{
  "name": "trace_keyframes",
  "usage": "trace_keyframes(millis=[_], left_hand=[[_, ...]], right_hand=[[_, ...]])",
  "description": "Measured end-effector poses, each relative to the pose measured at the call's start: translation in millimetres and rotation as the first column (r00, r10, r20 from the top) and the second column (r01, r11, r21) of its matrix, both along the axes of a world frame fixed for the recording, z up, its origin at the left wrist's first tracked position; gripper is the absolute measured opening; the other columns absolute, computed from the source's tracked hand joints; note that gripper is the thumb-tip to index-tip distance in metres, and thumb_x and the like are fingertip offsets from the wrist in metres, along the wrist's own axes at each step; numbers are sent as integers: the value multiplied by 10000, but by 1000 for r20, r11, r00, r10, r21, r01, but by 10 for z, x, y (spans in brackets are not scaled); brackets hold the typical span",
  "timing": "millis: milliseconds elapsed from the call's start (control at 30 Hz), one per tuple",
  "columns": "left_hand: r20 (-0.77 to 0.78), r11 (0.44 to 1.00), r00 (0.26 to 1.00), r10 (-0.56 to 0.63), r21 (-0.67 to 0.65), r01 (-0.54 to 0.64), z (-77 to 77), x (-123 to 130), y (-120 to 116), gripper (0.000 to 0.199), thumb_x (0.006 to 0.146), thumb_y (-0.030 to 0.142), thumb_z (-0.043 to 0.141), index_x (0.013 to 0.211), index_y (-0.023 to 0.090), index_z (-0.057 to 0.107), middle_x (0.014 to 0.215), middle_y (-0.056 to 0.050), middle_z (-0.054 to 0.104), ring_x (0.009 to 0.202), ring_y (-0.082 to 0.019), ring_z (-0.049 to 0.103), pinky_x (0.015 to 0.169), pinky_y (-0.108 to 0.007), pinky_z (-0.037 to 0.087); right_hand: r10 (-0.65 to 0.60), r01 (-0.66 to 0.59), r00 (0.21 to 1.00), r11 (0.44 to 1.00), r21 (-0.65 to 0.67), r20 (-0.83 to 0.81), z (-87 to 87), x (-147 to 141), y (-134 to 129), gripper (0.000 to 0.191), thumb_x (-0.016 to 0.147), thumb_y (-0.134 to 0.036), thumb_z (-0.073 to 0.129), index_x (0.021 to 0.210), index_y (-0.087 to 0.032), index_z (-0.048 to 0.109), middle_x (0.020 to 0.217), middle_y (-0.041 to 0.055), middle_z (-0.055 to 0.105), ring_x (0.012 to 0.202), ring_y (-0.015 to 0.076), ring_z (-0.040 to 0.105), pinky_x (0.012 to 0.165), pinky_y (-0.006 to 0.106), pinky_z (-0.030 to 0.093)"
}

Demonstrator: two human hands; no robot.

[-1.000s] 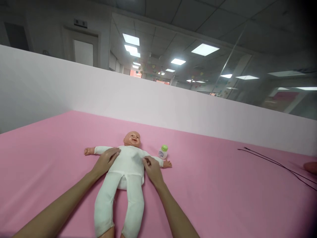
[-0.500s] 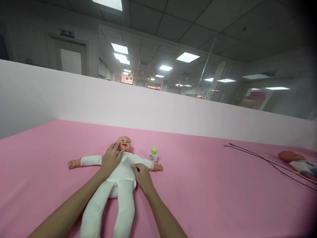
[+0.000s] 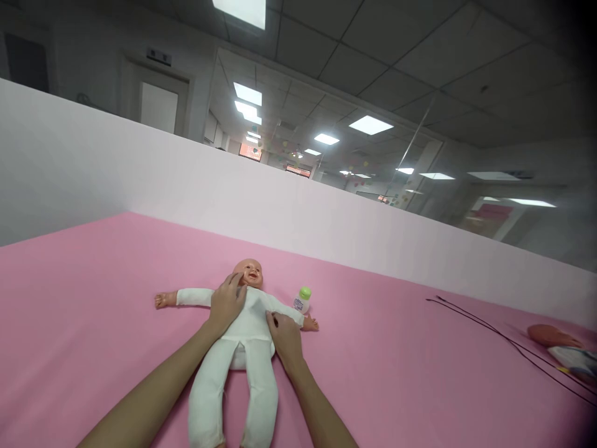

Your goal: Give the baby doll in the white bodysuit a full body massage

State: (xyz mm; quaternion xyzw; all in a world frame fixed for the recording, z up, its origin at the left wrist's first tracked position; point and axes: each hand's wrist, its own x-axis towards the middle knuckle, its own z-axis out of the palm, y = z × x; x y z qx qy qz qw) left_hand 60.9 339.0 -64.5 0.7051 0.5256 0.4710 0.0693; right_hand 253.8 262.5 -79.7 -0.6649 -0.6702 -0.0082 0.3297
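Note:
A baby doll (image 3: pixel 249 320) in a white outfit lies on its back, head away from me and arms spread wide. My left hand (image 3: pixel 227 302) rests on the doll's shoulder and upper chest, its fingers stretched out toward the cheek and touching near the jaw. Against the doll's other side, just below the armpit, is my right hand (image 3: pixel 286 336), its fingers curled and thumb and forefinger close together. What those fingers pinch, if anything, I cannot make out. A small clear bottle with a green cap (image 3: pixel 303 300) stands just beyond the doll's outstretched arm.
Pink cloth (image 3: pixel 382 361) covers the table, with a low white wall (image 3: pixel 326 218) along its back. Two thin dark cords (image 3: pixel 494 330) run across the right side. A second doll (image 3: pixel 555 339) lies at the far right. Glass panels rise behind the wall.
The view has tilted, so the doll, the bottle and both hands appear farther right. Both hands keep nearly the same places on the doll.

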Motion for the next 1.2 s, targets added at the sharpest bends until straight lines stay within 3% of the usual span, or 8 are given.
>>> trace_keyframes(millis=[167,300,433,600,767,900,1000,1200], left_hand=[[-139,999,990,23,-24,-26,24,11,-15,469,1042,271,427,1486,195,555,1535,-130,592,1140,-313,709,924,-421,551],[-202,993,977,-60,-110,38,6,-47,3,538,1084,320,322,1598,210,433,1664,-142,437,1179,-321,708,970,-446,537],[-237,963,953,-191,-233,135,-99,-254,20,616,1102,434,266,1646,156,346,1677,-174,401,1450,-327,524,1144,-453,427],[-438,947,883,-169,-322,21,-230,-639,16,682,1080,541,298,1598,121,441,1638,-193,453,1556,-363,362,1274,-598,155],[-500,959,865,-42,-263,-106,-74,-830,-39,648,1051,532,402,1475,71,567,1608,-258,471,1531,-434,375,1228,-598,263],[-102,962,970,-220,-189,198,304,-435,-195,494,1033,467,487,1382,138,608,1562,-223,535,1475,-385,458,1205,-531,339],[611,703,677,-411,-260,662,573,193,-281,403,952,554,641,1152,207,688,1425,-130,657,1404,-358,521,1196,-481,379],[858,477,492,-148,-374,795,716,1328,-264,774,1005,778,262,1198,130,638,1396,-251,620,1336,-305,607,1076,-399,527]], right_hand=[[21,-79,958,978,194,284,-41,-3,146,264,1065,-259,462,1042,-175,711,1077,137,762,997,278,696,887,373,514],[136,-189,941,971,149,309,-51,63,209,371,1073,-212,367,1296,-163,659,1340,152,712,1228,274,658,1060,426,499],[113,-127,934,992,19,338,-45,247,103,325,1089,-309,432,1265,-170,668,1253,147,750,1139,285,702,1025,415,515],[18,-32,884,999,23,466,-132,511,-69,387,1054,-262,495,1395,-115,604,1460,211,637,1371,352,580,1153,517,415],[-53,40,942,998,47,332,77,810,-134,356,1066,-283,397,1129,-187,734,1219,143,764,1144,290,693,974,408,521],[-203,175,959,973,151,199,393,1122,5,404,1037,-312,376,1189,-161,718,1241,149,747,1165,281,680,984,393,535],[-138,108,968,983,147,210,455,1264,172,503,986,-240,390,1426,-110,596,1496,169,613,1384,284,575,1140,421,477],[59,-84,974,991,107,217,201,1306,339,623,922,-162,398,1533,-90,494,1542,194,576,1431,292,557,1171,488,471]])
